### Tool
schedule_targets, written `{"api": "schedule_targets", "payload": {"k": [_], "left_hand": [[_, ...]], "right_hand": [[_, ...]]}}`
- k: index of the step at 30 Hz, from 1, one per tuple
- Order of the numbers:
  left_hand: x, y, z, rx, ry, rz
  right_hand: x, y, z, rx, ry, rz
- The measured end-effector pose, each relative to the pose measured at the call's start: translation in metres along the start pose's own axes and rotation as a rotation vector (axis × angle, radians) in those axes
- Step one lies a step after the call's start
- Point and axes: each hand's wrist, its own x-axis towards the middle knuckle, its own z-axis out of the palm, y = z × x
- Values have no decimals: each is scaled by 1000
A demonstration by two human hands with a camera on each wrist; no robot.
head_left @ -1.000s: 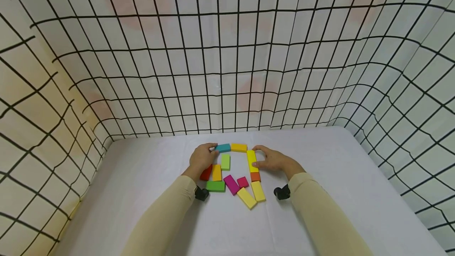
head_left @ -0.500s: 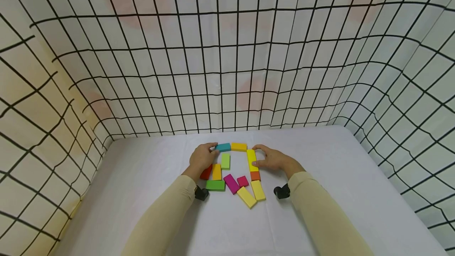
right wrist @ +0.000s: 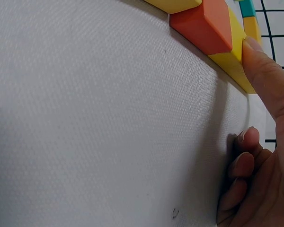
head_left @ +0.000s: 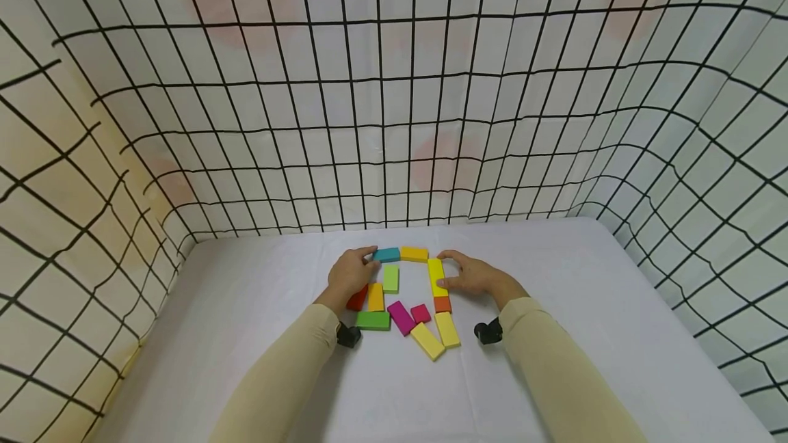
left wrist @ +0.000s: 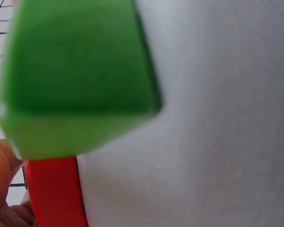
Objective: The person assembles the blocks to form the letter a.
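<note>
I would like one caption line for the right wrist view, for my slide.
Right hand, thumb touching a yellow block that meets an orange block end to end.

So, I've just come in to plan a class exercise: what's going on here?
A person is handling coloured blocks on a white surface. The left hand holds the left end of the blue block, while the right hand grips the bright yellow block. The golden block sits between those two, and the green block and magenta block lie nearer the person.
</note>
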Motion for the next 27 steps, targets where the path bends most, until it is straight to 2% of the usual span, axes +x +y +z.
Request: {"api": "schedule_targets", "payload": {"k": [15, 27], "left_hand": [[-1, -1, -3, -3, 8, 15], [-3, 2, -1, -6, 15, -41]], "right_hand": [[4, 0, 0, 8, -7, 17], [1, 0, -1, -12, -14, 4]]}}
